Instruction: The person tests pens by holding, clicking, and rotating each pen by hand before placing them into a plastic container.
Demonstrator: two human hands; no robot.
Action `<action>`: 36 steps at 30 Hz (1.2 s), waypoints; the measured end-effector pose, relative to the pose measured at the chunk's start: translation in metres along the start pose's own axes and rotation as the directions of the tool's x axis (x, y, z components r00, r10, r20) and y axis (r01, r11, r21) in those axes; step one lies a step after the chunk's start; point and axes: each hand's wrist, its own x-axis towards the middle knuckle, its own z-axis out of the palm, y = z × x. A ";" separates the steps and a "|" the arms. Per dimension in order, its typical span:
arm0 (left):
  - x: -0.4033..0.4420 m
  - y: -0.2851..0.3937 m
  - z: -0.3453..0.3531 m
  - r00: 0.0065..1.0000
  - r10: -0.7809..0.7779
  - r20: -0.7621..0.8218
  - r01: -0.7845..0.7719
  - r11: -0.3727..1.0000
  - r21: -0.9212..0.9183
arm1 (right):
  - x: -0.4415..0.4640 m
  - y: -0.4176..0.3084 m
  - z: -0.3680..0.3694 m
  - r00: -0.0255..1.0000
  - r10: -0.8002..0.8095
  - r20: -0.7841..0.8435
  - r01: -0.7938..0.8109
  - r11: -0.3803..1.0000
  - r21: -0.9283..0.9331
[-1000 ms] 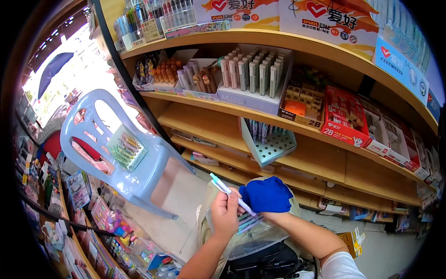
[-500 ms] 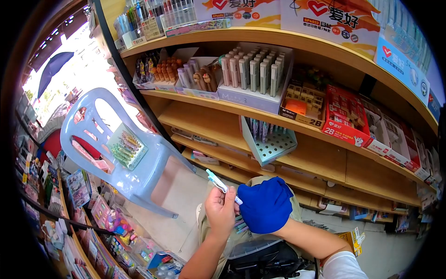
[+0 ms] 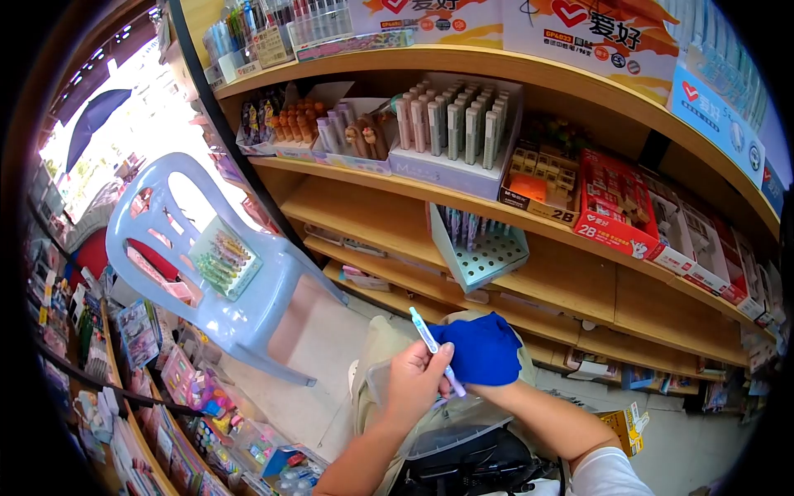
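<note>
My left hand (image 3: 416,374) pinches a slim white pen with pale blue and purple parts (image 3: 423,331); it slants upward to the left, its purple end below my thumb. A bunched blue cloth (image 3: 486,351) covers my right hand (image 3: 495,392), hiding the fingers, and sits right beside the pen. Across my lap lies a clear plastic box (image 3: 459,438), partly hidden by my forearms. A black bag (image 3: 463,467) is behind it, nearest my body.
Ahead, wooden shelves (image 3: 562,225) carry pens and boxes. A pale green box with holes (image 3: 488,260) holds several pens on a lower shelf. To the left stands a light blue plastic chair (image 3: 265,289) bearing a pen box (image 3: 227,260). Crowded goods (image 3: 203,388) fill the lower left.
The pen and my left hand have moved right and slightly down, and the pen stands steeper. The blue cloth has slid off the pen's lower end, which now shows.
</note>
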 end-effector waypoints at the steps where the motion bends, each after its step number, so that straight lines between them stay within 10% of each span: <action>1: 0.001 -0.006 -0.001 0.999 0.032 -0.007 -0.032 0.999 -0.022 | 0.004 0.010 0.003 0.991 -0.118 -0.067 0.098 0.966 -0.241; 15: 0.009 -0.006 -0.009 0.988 0.113 -0.107 -0.131 0.975 -0.179 | -0.001 0.004 0.003 0.974 -0.223 -0.035 0.185 0.879 -0.439; 25: 0.001 -0.008 0.002 0.982 0.171 -0.075 -0.159 0.977 0.143 | -0.006 -0.009 0.002 0.981 -0.173 -0.086 0.105 0.849 -0.518; 36: 0.006 -0.010 -0.009 0.980 0.163 -0.112 -0.172 0.982 -0.078 | 0.003 0.013 0.004 0.976 -0.208 -0.068 0.168 0.912 -0.375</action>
